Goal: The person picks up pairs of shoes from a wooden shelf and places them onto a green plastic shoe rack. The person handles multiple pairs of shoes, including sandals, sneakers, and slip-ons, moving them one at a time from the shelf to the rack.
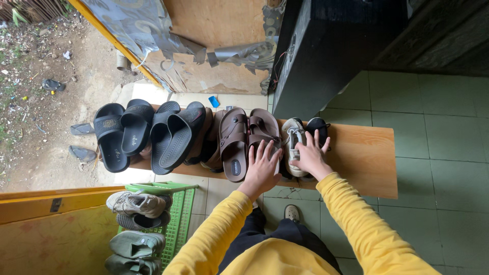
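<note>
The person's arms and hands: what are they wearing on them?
Both arms are covered by long, loose bright yellow sleeves reaching the wrists. The left hand and right hand are bare: no gloves, and no rings, watch or bracelets that I can make out.

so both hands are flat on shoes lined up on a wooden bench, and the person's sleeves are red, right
Not quite: the sleeves are yellow, not red, as the head view shows. The rest holds: the left hand lies flat on a brown sandal and the right hand on a light sneaker, in a row of shoes on the wooden bench.
</note>
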